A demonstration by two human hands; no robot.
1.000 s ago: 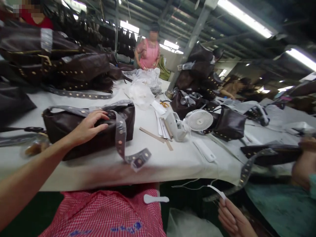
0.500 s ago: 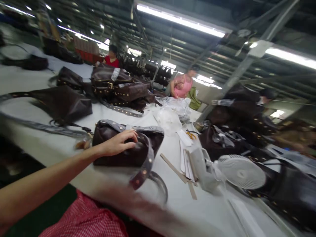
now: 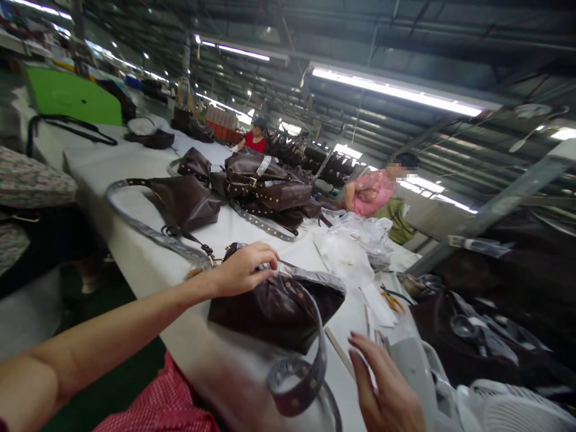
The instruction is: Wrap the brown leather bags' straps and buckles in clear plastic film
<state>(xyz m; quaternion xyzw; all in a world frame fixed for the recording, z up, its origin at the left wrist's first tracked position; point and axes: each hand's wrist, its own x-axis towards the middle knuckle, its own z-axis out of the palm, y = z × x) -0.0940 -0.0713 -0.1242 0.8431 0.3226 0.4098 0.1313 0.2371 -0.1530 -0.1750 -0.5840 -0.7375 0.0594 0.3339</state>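
A dark brown leather handbag (image 3: 270,312) lies on the white table before me. My left hand (image 3: 247,270) is at its top edge, thumb and fingers closed on the bag near the plastic-wrapped strap. That studded strap (image 3: 321,336) loops over the bag's front and curls down onto the table. To the right of the bag, my right hand (image 3: 387,387) is open, fingers apart and holding nothing, close to thin strips (image 3: 339,351) on the table.
Brown bags (image 3: 270,186) are piled farther back, with another bag (image 3: 186,201) left of them. Clear plastic bags (image 3: 360,240) and orange-handled scissors (image 3: 392,302) lie beyond. At the right are a white fan (image 3: 517,408) and more dark bags (image 3: 477,336). Another person (image 3: 371,192) stands across the table.
My right hand has come into view at the lower right with its fingers spread. My left hand stays at the bag's top, its fingers more bent. The view has swung left.
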